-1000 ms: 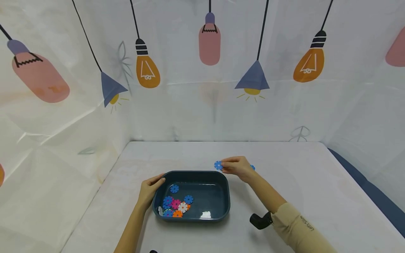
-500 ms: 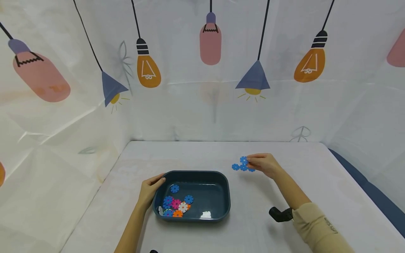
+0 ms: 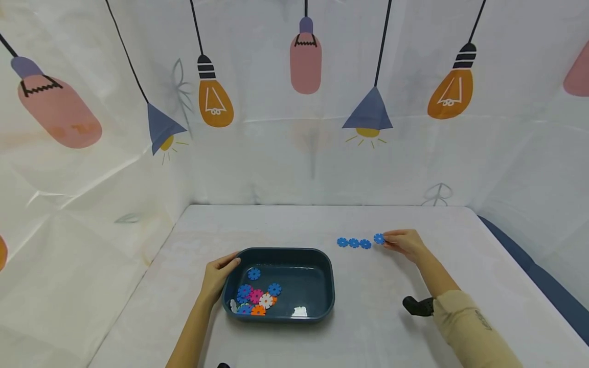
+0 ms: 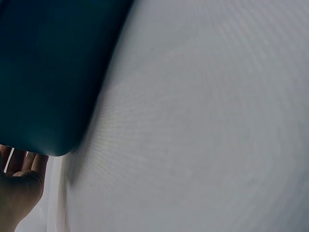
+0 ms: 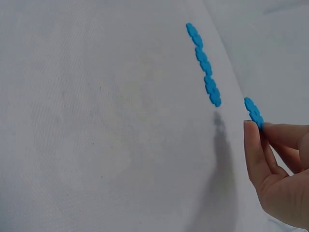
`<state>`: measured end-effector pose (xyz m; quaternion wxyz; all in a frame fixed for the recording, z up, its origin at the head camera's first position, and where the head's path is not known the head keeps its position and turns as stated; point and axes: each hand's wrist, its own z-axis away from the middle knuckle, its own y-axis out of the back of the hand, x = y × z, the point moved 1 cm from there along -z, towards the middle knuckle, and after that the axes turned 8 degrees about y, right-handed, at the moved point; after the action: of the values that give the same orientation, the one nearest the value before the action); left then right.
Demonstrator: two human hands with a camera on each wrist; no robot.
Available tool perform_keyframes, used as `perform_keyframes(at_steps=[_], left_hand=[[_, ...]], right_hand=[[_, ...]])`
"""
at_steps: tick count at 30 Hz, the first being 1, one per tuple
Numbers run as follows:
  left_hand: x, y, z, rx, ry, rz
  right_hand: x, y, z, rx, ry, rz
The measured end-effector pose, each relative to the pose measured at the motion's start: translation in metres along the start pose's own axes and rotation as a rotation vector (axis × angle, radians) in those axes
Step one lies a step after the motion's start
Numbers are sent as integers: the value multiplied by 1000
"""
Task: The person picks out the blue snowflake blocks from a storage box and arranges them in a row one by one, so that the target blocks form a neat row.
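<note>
My right hand [image 3: 402, 242] pinches a blue gear disc [image 3: 379, 238] between thumb and fingers, just right of a row of three blue discs [image 3: 353, 243] lying on the white table. The right wrist view shows the same held disc [image 5: 253, 113] a little apart from the row of discs [image 5: 203, 62]. My left hand [image 3: 216, 276] grips the left rim of a dark blue tub [image 3: 322, 260], thumb over the edge. Inside the tub lie several blue, pink, orange and white gear discs [image 3: 255, 297]. The left wrist view shows only the tub's outer wall [image 4: 43, 72] and my fingers [image 4: 19, 162].
A white table cloth [image 3: 285, 225] covers the table, with a curtain printed with lamps close behind and at both sides. A black wrist camera mount [image 3: 417, 305] sits on my right forearm. A dark blue edge [image 3: 534, 271] runs along the table's right side.
My right hand has carried a blue disc from above the tub's far right corner rightward past the row of discs and lowered it to the row's right end. The left hand has stayed.
</note>
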<state>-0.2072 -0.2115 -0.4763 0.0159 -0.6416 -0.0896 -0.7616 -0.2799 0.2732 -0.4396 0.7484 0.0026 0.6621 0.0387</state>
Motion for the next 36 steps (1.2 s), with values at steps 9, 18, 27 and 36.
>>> perform_keyframes(at_steps=[9, 18, 27, 36], left_hand=[[0, 0, 0, -2, 3, 10], [0, 0, 0, 3, 3, 20], [-1, 0, -1, 5, 8, 23], [-1, 1, -2, -4, 3, 18]], right_hand=[[23, 0, -10, 134, -7, 105], [21, -2, -11, 110, 27, 226], [9, 4, -11, 87, 66, 542], [-7, -20, 1, -166, 48, -156]])
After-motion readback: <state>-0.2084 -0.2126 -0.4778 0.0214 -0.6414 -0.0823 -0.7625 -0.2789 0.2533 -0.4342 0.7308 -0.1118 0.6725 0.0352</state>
